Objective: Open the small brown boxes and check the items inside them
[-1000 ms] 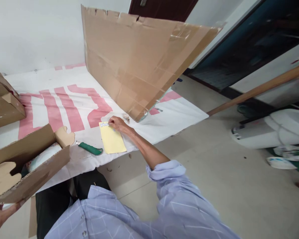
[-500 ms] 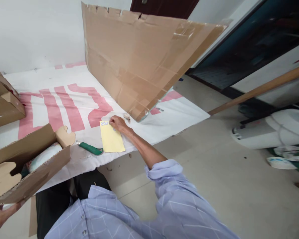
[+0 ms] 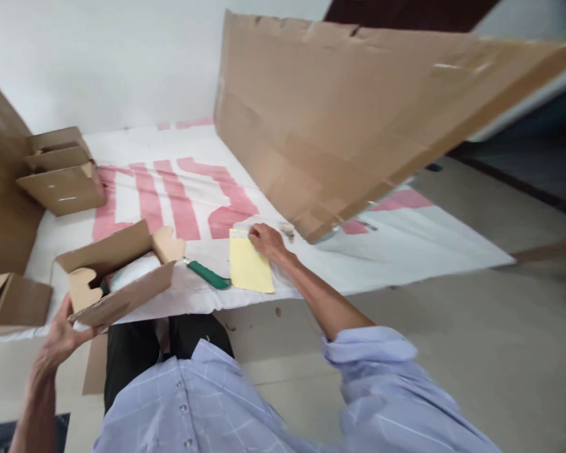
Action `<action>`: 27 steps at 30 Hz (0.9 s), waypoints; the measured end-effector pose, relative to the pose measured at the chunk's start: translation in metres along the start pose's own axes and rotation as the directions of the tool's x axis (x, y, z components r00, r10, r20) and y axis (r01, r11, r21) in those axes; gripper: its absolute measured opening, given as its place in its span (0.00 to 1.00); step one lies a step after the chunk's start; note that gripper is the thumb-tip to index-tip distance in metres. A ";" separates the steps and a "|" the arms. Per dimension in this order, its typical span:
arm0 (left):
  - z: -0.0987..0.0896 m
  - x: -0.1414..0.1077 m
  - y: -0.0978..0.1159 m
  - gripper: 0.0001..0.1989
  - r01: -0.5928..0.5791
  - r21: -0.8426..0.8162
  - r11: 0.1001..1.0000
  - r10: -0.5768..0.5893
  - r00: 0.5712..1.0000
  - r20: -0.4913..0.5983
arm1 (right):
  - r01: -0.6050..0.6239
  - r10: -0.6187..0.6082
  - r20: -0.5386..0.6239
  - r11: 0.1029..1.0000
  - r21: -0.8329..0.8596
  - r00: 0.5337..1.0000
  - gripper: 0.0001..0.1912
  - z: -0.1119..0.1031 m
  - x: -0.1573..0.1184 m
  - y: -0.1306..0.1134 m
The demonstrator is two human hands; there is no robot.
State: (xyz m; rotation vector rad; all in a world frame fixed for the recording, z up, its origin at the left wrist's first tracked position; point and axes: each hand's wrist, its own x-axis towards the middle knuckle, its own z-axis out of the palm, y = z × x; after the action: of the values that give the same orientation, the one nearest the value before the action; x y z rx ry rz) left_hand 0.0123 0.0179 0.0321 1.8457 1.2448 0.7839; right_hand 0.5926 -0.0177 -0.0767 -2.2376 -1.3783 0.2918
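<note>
My left hand [image 3: 63,340] grips the near left end of an open cardboard box [image 3: 132,296], tilted at the table's front edge. Inside it lies a whitish packed item [image 3: 134,270], partly hidden by the walls. My right hand [image 3: 268,242] is closed in a pinch at the top right of a yellow backing sheet [image 3: 251,267] with a row of small pale labels. Whatever is between those fingertips is hidden. Between box and sheet lies a green-handled utility knife [image 3: 208,275], its tip toward the box.
A large cardboard panel [image 3: 339,126] rises from the table behind my right hand. More brown boxes [image 3: 70,185] stand at the left, with another box [image 3: 26,302] near the front edge. A white cloth with red lettering [image 3: 434,245] covers the table.
My view has swung left, so everything appears further right and more boxes show. My left hand still grips the box; my right fingers stay at the yellow sheet's top.
</note>
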 end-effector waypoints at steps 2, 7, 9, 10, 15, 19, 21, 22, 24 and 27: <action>-0.003 -0.003 -0.015 0.47 0.044 0.041 0.998 -0.045 0.999 0.008 | 0.004 -0.004 -0.009 1.000 -0.013 1.000 0.06 0.000 -0.003 -0.003; -0.006 -0.014 -0.020 0.47 -0.002 0.003 1.000 0.002 0.997 0.074 | 0.000 -0.004 -0.088 0.999 -0.053 0.996 0.10 -0.010 -0.006 -0.013; -0.007 -0.015 -0.023 0.54 -0.023 -0.078 0.997 0.027 0.998 0.057 | 0.037 -0.042 -0.140 0.999 -0.033 0.989 0.12 -0.015 -0.010 -0.030; -0.007 -0.015 -0.024 0.58 -0.038 -0.118 0.992 0.041 0.999 0.027 | 0.081 -0.079 -0.159 0.997 0.006 0.984 0.12 -0.016 -0.014 -0.042; -0.011 -0.017 -0.024 0.59 -0.162 -0.182 0.970 0.147 0.985 -0.091 | 0.408 -0.424 -0.063 0.805 0.429 0.903 0.13 -0.010 -0.060 -0.136; -0.013 -0.015 -0.006 0.48 -0.138 -0.003 0.990 0.138 0.990 -0.006 | 0.522 -0.667 -0.001 0.583 0.622 0.745 0.15 0.001 -0.108 -0.197; -0.014 -0.010 -0.001 0.45 -0.106 0.047 0.993 0.105 0.994 0.012 | 0.551 -0.714 -0.017 0.525 0.649 0.700 0.16 0.005 -0.123 -0.210; -0.016 -0.007 0.000 0.44 -0.093 0.053 0.994 0.093 0.996 0.008 | 0.556 -0.720 -0.028 0.510 0.656 0.693 0.18 0.007 -0.128 -0.212; -0.020 -0.002 -0.003 0.44 -0.079 0.049 0.996 0.079 0.997 -0.010 | 0.543 -0.698 -0.049 0.509 0.668 0.714 0.22 0.010 -0.132 -0.209; -0.032 0.003 -0.013 0.46 -0.080 -0.017 0.997 0.079 0.995 -0.055 | 0.478 -0.620 -0.056 0.540 0.693 0.782 0.32 0.017 -0.133 -0.197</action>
State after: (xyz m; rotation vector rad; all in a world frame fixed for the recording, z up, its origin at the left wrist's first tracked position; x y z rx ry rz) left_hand -0.0188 0.0314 0.0374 1.8788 1.1995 0.8922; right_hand 0.3703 -0.0569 -0.0005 -1.1059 -1.6582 0.6772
